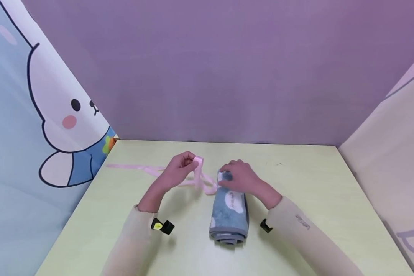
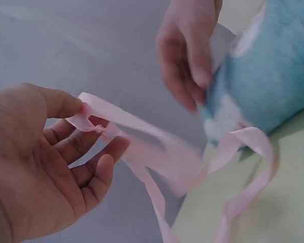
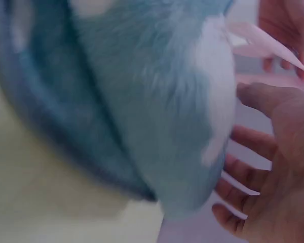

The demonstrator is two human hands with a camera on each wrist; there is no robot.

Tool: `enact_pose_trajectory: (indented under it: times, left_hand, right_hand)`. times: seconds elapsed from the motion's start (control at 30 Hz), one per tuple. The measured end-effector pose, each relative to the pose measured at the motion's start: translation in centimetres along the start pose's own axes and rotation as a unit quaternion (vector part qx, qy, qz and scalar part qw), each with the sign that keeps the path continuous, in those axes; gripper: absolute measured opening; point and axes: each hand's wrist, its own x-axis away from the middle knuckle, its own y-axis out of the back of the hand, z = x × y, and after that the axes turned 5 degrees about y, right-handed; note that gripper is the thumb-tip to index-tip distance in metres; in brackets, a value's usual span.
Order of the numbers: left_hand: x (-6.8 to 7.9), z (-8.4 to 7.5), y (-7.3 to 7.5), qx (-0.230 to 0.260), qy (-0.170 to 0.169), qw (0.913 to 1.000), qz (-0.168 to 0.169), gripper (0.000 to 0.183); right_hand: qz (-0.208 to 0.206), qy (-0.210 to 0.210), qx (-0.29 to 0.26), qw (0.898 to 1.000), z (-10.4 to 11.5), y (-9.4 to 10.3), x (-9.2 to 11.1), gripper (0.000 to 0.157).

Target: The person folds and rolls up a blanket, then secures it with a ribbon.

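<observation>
A rolled blue towel [image 1: 224,214] with white cloud patches and a grey border lies lengthwise on the table, its coiled end facing me. My right hand [image 1: 240,176] holds its far end, thumb and fingers bent around the fabric; in the right wrist view the fingertips [image 3: 233,174] sit along its edge. To the left, my left hand [image 1: 179,168] pinches a pink ribbon [image 1: 198,168] between thumb and fingers, raised over the table. From there the ribbon loops down beside the towel's far end. The left wrist view shows a loop of ribbon [image 2: 253,147] close against the towel [image 2: 263,86].
More pink ribbon [image 1: 124,166] trails across the table toward its left edge. The pale yellow-green table [image 1: 314,199] meets a purple backdrop [image 1: 220,76] behind. A rabbit-print panel [image 1: 65,115] stands at the left and a pale panel [image 1: 393,153] at the right.
</observation>
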Motion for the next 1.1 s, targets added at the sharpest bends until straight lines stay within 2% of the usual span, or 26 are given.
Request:
enact_pose_trajectory:
  times: [0.1,0.17,0.27,0.33,0.4,0.47,0.53,0.57,0.6,0.63,0.67,0.7,0.73,0.77,0.8,0.83,0.87,0.9,1.1]
  left_hand:
    - [0.1,-0.7,0.8,0.005,0.013,0.9999,0.007,0.017]
    - [0.3,-0.8,1.4,0.011,0.020,0.9997,0.012,0.016]
    - [0.6,-0.7,2.4,0.006,0.019,0.9997,0.014,0.016]
    - [0.8,-0.4,3.1,-0.008,0.017,0.9997,0.012,0.015]
    - [1.0,-0.1,3.8,-0.023,0.021,0.9995,0.010,0.015]
    - [1.3,0.5,4.6,-0.040,0.032,0.9987,0.005,0.015]
    - [1.6,1.0,5.5,-0.057,0.049,0.9972,-0.002,0.015]
    - [1.7,1.3,5.9,-0.065,0.056,0.9963,-0.005,0.016]
    - [1.8,1.7,6.3,-0.073,0.062,0.9954,-0.007,0.018]
    - [1.9,1.9,6.7,-0.079,0.067,0.9946,-0.011,0.020]
    - [1.9,2.2,7.1,-0.082,0.072,0.9939,-0.015,0.020]
    - [2.0,2.4,7.5,-0.088,0.076,0.9931,-0.019,0.022]
    - [2.1,2.7,7.9,-0.093,0.077,0.9924,-0.023,0.023]
    - [2.2,3.0,8.2,-0.096,0.080,0.9918,-0.028,0.023]
    - [2.3,3.2,8.6,-0.099,0.084,0.9909,-0.035,0.022]
    - [2.3,3.3,8.9,-0.099,0.090,0.9901,-0.042,0.022]
    - [2.4,3.5,9.2,-0.100,0.097,0.9890,-0.050,0.021]
    - [2.4,3.7,9.5,-0.104,0.102,0.9878,-0.056,0.021]
    - [2.0,4.3,11.1,-0.085,0.126,0.9847,-0.085,0.023]
  right_hand:
    - [0.059,-0.015,0.069,0.996,1.2,-0.9,-1.9,0.053]
    - [0.099,-0.036,0.091,0.990,1.7,-1.7,-3.0,0.056]
    - [0.136,-0.058,0.113,0.982,1.9,-2.8,-4.1,0.044]
    - [0.125,-0.063,0.110,0.984,1.8,-3.3,-4.5,0.036]
    - [0.094,-0.062,0.089,0.990,1.6,-3.4,-4.7,0.036]
    - [0.045,-0.068,0.026,0.996,1.2,-3.0,-4.7,0.031]
    - [0.005,-0.087,-0.078,0.993,0.7,-2.0,-4.5,0.024]
    - [-0.012,-0.104,-0.145,0.984,0.4,-1.4,-4.5,0.020]
    - [-0.031,-0.120,-0.224,0.967,0.1,-0.6,-4.4,0.017]
    - [-0.048,-0.138,-0.302,0.942,-0.4,0.1,-4.4,0.015]
    - [-0.063,-0.155,-0.378,0.911,-0.8,1.0,-4.4,0.015]
    - [-0.079,-0.173,-0.450,0.873,-1.2,1.8,-4.3,0.016]
    - [-0.095,-0.183,-0.509,0.836,-1.7,2.6,-4.3,0.016]
    - [-0.106,-0.193,-0.552,0.804,-2.2,3.4,-4.3,0.015]
    - [-0.114,-0.196,-0.586,0.778,-2.7,4.2,-4.3,0.014]
    - [-0.121,-0.201,-0.606,0.760,-3.1,5.0,-4.1,0.014]
    - [-0.126,-0.207,-0.615,0.750,-3.5,5.9,-4.0,0.013]
    - [-0.127,-0.210,-0.616,0.749,-4.0,6.7,-3.8,0.014]
    - [-0.106,-0.224,-0.550,0.798,-6.7,12.1,-1.7,0.020]
